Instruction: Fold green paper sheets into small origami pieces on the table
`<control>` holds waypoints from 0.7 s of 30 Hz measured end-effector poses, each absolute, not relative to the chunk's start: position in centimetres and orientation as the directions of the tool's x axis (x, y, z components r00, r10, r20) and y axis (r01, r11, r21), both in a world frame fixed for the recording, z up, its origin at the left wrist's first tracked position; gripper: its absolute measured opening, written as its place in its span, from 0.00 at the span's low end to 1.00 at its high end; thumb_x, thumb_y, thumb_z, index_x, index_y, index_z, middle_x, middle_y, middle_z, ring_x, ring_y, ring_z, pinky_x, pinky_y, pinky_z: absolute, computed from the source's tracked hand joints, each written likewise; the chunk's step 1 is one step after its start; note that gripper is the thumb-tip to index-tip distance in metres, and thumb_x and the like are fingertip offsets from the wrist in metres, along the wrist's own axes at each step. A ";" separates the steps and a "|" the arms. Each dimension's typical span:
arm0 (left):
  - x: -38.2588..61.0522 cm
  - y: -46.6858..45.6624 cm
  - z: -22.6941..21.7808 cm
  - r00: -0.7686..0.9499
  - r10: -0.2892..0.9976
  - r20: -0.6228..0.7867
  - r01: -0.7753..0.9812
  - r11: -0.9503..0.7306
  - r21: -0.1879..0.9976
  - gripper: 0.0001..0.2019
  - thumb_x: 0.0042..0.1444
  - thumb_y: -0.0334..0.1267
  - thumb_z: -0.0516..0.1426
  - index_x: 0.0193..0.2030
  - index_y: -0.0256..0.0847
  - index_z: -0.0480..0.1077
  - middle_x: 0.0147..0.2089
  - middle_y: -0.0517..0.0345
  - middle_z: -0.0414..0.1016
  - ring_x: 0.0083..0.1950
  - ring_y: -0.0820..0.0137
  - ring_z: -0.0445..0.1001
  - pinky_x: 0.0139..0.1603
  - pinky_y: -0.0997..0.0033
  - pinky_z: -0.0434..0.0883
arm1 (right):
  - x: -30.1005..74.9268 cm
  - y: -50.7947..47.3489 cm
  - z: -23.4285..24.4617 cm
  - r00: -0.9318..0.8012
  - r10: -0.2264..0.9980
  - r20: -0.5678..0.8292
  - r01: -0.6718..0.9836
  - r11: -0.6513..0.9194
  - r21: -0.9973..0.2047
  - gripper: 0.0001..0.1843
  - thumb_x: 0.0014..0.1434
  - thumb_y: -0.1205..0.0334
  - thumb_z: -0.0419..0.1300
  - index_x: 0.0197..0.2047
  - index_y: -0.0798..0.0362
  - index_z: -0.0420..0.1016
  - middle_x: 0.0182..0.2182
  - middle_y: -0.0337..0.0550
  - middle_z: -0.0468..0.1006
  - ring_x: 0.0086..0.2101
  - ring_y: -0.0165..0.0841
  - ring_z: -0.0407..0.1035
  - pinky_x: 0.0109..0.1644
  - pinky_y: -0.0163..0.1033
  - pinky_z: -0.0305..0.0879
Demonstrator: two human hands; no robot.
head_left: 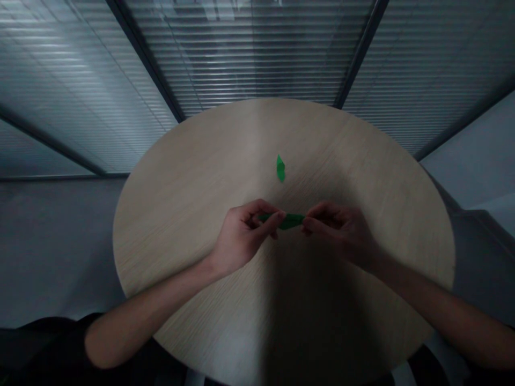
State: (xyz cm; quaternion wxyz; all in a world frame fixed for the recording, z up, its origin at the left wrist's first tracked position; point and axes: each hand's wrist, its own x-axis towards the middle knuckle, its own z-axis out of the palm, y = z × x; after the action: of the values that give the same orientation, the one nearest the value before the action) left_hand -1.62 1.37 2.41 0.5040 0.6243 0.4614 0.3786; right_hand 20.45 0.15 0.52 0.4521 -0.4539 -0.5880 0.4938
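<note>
A narrow folded piece of green paper (290,220) is held just above the round wooden table (181,177), near its middle. My left hand (241,236) pinches the paper's left end between thumb and fingers. My right hand (340,230) pinches its right end, fingers curled. A second small folded green paper piece (280,168) lies alone on the table a little beyond my hands.
The light-wood table top spreads wide around my hands, its near edge by my body. Behind it stand glass walls with horizontal blinds (249,48) and dark frames (145,53). The grey floor (52,241) shows at left.
</note>
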 end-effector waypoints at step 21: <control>-1.5 1.3 2.6 0.320 0.947 0.031 0.172 -0.091 0.981 0.11 0.61 0.41 0.63 0.34 0.35 0.75 0.23 0.58 0.77 0.19 0.79 0.63 0.17 0.81 0.58 | 20.3 -0.3 1.2 -0.179 0.949 0.261 0.241 0.300 -0.923 0.09 0.65 0.59 0.66 0.32 0.53 0.80 0.25 0.38 0.83 0.26 0.28 0.79 0.31 0.29 0.75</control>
State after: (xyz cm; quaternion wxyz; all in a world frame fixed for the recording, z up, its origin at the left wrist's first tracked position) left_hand -1.54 1.31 2.58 0.5093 0.6330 0.4419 0.3803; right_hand 20.27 -0.29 1.21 0.4577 -0.4483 -0.6635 0.3863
